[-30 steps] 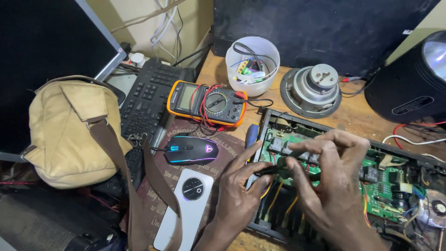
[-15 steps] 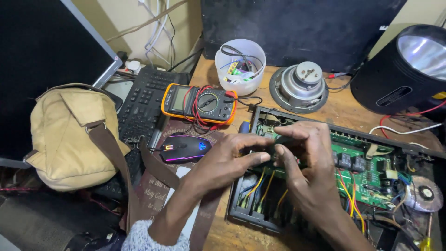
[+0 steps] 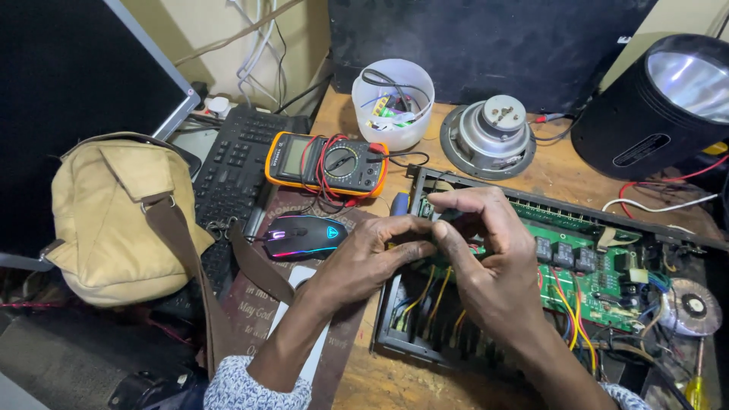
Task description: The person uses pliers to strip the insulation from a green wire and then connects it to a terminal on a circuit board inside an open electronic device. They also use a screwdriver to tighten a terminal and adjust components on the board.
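My left hand (image 3: 372,258) and my right hand (image 3: 486,250) meet over the left end of an open black chassis (image 3: 577,209) that holds a green circuit board (image 3: 600,281). The fingertips of both hands are pinched together just above the board's left edge. Whatever lies between them is hidden by the fingers. A blue tool handle (image 3: 399,203) pokes out just above my left fingers, at the chassis corner. Yellow and orange wires run under my right palm.
An orange multimeter (image 3: 326,163) with red and black leads, a lit mouse (image 3: 304,235), a black keyboard (image 3: 235,163) and a tan bag (image 3: 114,220) lie to the left. Behind stand a white tub (image 3: 395,121) of parts, a speaker driver (image 3: 490,137) and a black round housing (image 3: 653,114).
My hands have drawn together from a spread grip on the board to a tight pinch at its left end. The view has shifted right, and my left hand has risen off the chassis edge.
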